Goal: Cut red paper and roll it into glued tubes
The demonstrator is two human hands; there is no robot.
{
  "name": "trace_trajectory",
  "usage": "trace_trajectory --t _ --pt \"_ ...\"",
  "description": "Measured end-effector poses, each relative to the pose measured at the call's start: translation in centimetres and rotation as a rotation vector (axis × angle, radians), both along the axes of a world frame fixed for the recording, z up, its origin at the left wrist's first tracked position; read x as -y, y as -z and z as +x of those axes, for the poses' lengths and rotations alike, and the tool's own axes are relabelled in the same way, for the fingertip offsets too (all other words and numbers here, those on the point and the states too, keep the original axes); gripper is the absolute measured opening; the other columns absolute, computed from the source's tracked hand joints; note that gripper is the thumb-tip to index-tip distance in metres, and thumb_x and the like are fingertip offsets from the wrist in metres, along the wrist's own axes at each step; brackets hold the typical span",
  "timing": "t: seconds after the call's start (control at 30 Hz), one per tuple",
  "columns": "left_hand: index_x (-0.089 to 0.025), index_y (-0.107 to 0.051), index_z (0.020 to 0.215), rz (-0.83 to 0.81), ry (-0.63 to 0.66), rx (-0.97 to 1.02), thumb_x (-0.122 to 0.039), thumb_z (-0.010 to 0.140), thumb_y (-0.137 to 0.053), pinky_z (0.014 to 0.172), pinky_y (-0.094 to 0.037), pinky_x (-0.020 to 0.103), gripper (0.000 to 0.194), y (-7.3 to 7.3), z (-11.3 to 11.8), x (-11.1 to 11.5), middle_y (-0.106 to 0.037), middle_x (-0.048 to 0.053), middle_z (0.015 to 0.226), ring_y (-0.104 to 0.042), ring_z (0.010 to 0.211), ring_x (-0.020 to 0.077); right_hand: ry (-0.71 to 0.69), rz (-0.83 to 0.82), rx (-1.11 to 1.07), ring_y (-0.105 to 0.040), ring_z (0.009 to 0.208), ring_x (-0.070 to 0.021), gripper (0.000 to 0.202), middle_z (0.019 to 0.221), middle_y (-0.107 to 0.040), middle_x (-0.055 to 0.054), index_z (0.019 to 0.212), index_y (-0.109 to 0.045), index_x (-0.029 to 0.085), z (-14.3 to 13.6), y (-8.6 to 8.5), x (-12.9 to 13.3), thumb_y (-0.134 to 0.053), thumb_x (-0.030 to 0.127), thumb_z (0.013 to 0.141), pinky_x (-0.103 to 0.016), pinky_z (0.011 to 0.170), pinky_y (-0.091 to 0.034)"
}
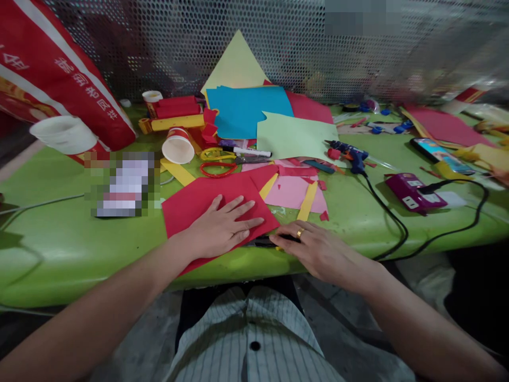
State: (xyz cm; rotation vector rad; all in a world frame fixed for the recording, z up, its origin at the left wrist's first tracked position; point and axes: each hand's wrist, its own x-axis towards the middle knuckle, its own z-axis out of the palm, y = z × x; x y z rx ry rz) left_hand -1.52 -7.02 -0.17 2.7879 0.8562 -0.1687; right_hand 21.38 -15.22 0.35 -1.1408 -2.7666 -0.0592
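My left hand lies flat with fingers spread on a folded sheet of red paper, pressing it to the table. At the paper's right corner, my right hand is closed around a slim black tool with a yellow part, which looks like a utility knife. The fingers cover most of it, and its tip lies by the paper's lower edge. Beyond the red sheet are pink paper with red scraps, a yellow strip, and red-handled scissors.
A blue glue gun trails its cable to a purple power socket. One paper cup lies tipped over; stacked cups stand left near a phone. Blue sheets and pale green paper lie behind.
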Motion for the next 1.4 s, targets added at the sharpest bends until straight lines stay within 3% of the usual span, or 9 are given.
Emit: trace_trajectory --t 0.27,0.57,0.7,0.9,1.1,1.4 --pt "-0.037 -0.034 0.137 -0.044 -0.018 -0.012 -0.04 0.094 -0.024 0.105 -0.011 0.06 0.044 -0.7 0.6 -0.1 -0.023 0.003 0.151 -0.015 0.139 0.0272 0.028 0.009 0.005 -0.057 0.096 -0.0242 0.045 0.105 -0.062 -0.013 0.117 -0.057 0.014 -0.5 0.3 -0.1 -0.044 0.0 0.076 -0.04 0.08 -0.051" --pt "-0.031 -0.036 0.137 -0.086 -0.063 0.024 -0.036 0.095 -0.022 0.106 -0.013 0.06 0.045 -0.9 4.1 -2.0 -0.02 0.005 0.152 -0.013 0.139 0.0278 0.07 0.1 0.02 -0.058 0.097 -0.0239 0.04 0.103 -0.064 -0.013 0.116 -0.058 0.014 2.0 1.0 -1.6 -0.044 0.003 0.08 -0.039 0.08 -0.052" --pt "-0.03 -0.037 0.137 -0.055 -0.069 0.071 -0.028 0.094 -0.027 0.109 -0.016 0.052 0.044 -1.3 2.6 -2.2 -0.022 0.003 0.151 -0.014 0.139 0.0237 0.057 0.118 0.03 -0.059 0.092 -0.0227 0.042 0.102 -0.065 -0.012 0.116 -0.059 0.015 2.2 1.1 -2.2 -0.043 0.002 0.078 -0.038 0.078 -0.053" --pt "-0.035 -0.04 0.134 -0.012 -0.006 -0.009 -0.032 0.094 -0.029 0.106 -0.015 0.057 0.042 -0.8 -1.3 -1.4 -0.031 0.001 0.148 -0.017 0.139 0.0267 0.015 0.114 0.018 -0.06 0.093 -0.021 0.038 0.102 -0.065 -0.011 0.114 -0.06 0.015 2.4 0.9 -2.6 -0.044 0.005 0.081 -0.035 0.08 -0.052" --pt "-0.039 -0.033 0.137 0.005 -0.022 0.027 -0.038 0.095 -0.026 0.106 -0.013 0.058 0.042 0.3 -1.5 -1.0 -0.029 0.0 0.149 -0.016 0.139 0.0256 -0.032 0.122 0.021 -0.06 0.094 -0.0205 0.04 0.101 -0.066 -0.012 0.115 -0.059 0.014 2.1 0.9 -3.0 -0.044 0.004 0.08 -0.036 0.081 -0.051" --pt "-0.038 -0.036 0.136 0.003 -0.041 0.022 -0.039 0.095 -0.025 0.107 -0.012 0.056 0.042 0.1 -1.4 -0.9 -0.03 0.0 0.148 -0.017 0.139 0.025 -0.024 0.075 0.009 -0.059 0.095 -0.0211 0.039 0.104 -0.065 -0.011 0.115 -0.059 0.015 2.1 0.5 -2.4 -0.044 0.004 0.08 -0.037 0.082 -0.052"
